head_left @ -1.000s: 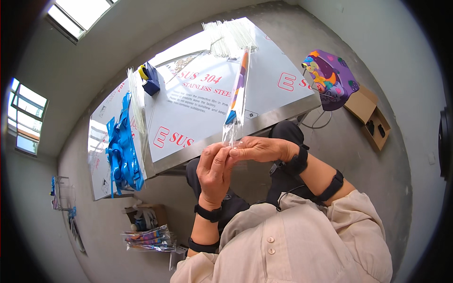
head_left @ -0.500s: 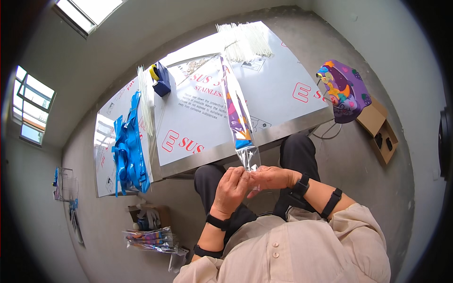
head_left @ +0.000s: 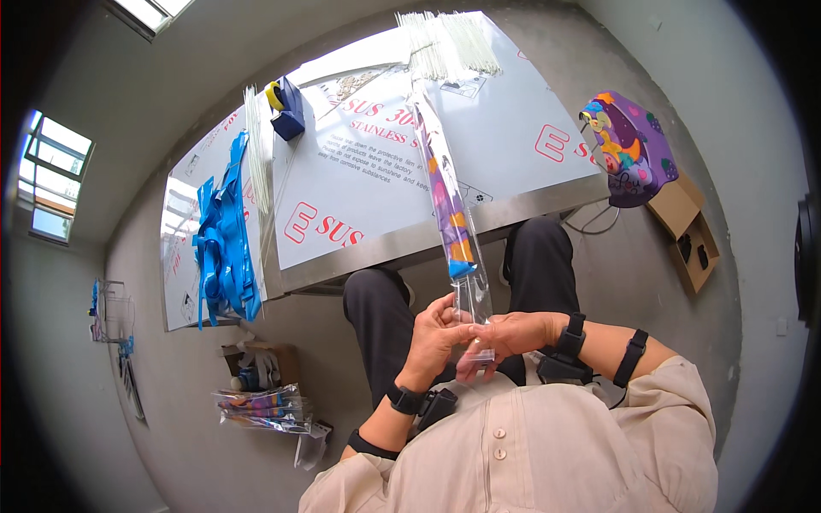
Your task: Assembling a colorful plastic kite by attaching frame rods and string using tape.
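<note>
By left hand (head_left: 434, 338), clear bag (head_left: 472, 301) pinched near its close end, between thumb and fingers. Same bag held by right hand (head_left: 516, 332) too, thumb on top, fingers closed underneath. Colourful strip (head_left: 447, 209) seen inside bag: purple, orange, blue at close end. Bag stretched from over table (head_left: 389, 224) out past edge; whether far part is rested there, cannot be told. On table: blue straps (head_left: 229, 244), tape holder (head_left: 289, 111), white sticks (head_left: 426, 53) laid out.

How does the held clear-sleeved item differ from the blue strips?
The sleeved item is purple and orange with some blue; the blue strips are plain. The sleeved item is long and narrow; the blue strips lie in a loose heap. The sleeved item is held; the blue strips rest on the table. Both show blue.
</note>
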`<act>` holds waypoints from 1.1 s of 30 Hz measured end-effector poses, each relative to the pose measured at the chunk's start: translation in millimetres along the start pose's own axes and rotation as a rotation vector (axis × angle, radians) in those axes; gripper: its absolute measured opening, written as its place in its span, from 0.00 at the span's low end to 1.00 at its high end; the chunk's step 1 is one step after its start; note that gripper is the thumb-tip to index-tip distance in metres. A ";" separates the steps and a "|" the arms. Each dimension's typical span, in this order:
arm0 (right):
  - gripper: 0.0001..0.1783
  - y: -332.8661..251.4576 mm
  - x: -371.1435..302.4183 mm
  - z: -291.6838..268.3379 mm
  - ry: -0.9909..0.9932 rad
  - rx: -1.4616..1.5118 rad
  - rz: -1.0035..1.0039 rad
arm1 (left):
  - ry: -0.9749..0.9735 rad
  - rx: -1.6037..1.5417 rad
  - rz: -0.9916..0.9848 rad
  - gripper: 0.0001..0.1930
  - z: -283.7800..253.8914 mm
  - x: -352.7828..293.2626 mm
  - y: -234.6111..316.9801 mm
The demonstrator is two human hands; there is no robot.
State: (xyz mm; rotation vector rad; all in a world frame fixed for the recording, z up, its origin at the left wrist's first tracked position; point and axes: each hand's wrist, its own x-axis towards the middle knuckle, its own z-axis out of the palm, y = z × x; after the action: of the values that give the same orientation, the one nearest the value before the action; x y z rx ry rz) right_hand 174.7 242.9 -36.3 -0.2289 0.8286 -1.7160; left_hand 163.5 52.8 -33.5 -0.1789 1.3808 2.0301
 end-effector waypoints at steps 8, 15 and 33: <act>0.27 -16.6 -2.1 -44.8 0.644 0.055 -0.006 | 0.101 0.078 0.030 0.18 2.0 -14.3 10.8; 0.17 -54.0 69.7 -86.8 0.658 0.446 -0.490 | 0.062 0.038 -0.018 0.17 -2.2 -37.2 5.4; 0.19 -90.3 118.7 -123.9 0.937 -0.054 -0.191 | 0.432 -0.058 0.200 0.08 -90.0 141.6 25.8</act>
State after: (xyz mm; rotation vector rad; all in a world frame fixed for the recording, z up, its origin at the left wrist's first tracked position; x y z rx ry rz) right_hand -1.2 193.6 -101.1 0.5262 1.5618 -1.9772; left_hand 17.3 32.2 -117.3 -0.5510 1.6534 2.2892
